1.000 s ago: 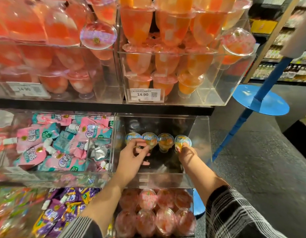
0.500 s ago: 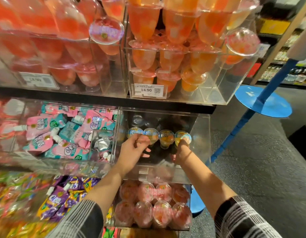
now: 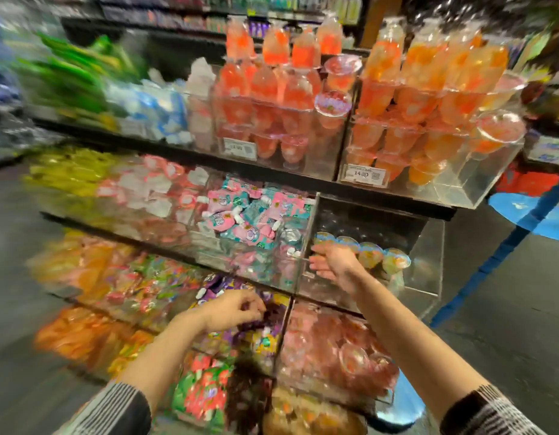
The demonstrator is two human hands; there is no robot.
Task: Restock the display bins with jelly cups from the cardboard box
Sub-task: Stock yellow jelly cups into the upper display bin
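1. Four jelly cups (image 3: 363, 253) in a row, side by side, at the front of a clear display bin (image 3: 429, 255) on the middle shelf, lids facing out.
2. Right hand (image 3: 336, 265) just in front of the left end of that row, fingers (image 3: 319, 265) straight and spread, holding nothing; touching the cups or not, cannot tell.
3. Left hand (image 3: 232, 309) lower down and well apart from the cups, over a bin of purple and yellow packets (image 3: 271, 334), fingers loosely curled with tips close together; anything pinched there too blurry to tell.
4. Striped sleeves on both arms, near the bottom edge.
5. Just left of the cup bin, a bin of pink and blue pouches (image 3: 246, 221).
6. Below the cup bin, a bin of pink round cups (image 3: 334, 346).
7. On the top shelf, tall orange cups (image 3: 429, 98) in a clear bin with a price tag (image 3: 364, 174), and tall red cups (image 3: 271, 95) in the bin beside it.
8. Far left of the shelves very blurry, only green, yellow and orange colours.
9. To the right, a blue pole (image 3: 504, 255) leaning over a dark floor (image 3: 507, 356).
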